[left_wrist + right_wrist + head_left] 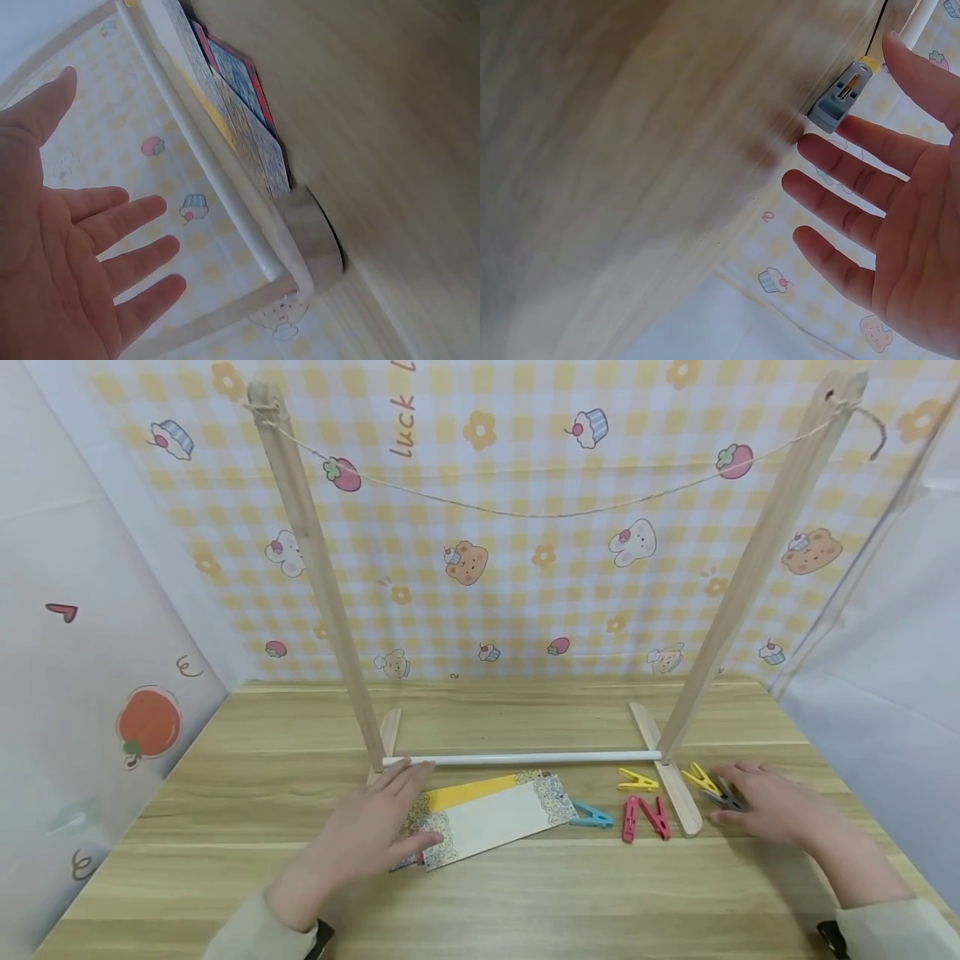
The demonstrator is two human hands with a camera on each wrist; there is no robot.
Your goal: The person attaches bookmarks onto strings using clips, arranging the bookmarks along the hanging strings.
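My left hand (pixel 367 835) is spread over the left end of a small pile of lace-edged cards. On top lies a white card (pixel 491 822), with a yellow card (pixel 472 793) showing behind it. In the left wrist view the fingers are apart and the palm holds nothing, while a red-bordered card (pixel 251 86) sticks out of the pile. Over on the right, my right hand (pixel 776 806) is beside a grey clothespin (pixel 723 797) and a yellow clothespin (pixel 701 778). Its fingers are extended, with fingertips close to the grey clothespin in the right wrist view.
Two wooden posts, left (pixel 318 568) and right (pixel 757 560), carry a sagging string (pixel 540 516). A white rod (pixel 517 759) joins their bases. Between them lie a yellow clothespin (pixel 637 780), a blue clothespin (pixel 594 816) and two red clothespins (pixel 628 820). A patterned cloth (pixel 510 602) hangs behind.
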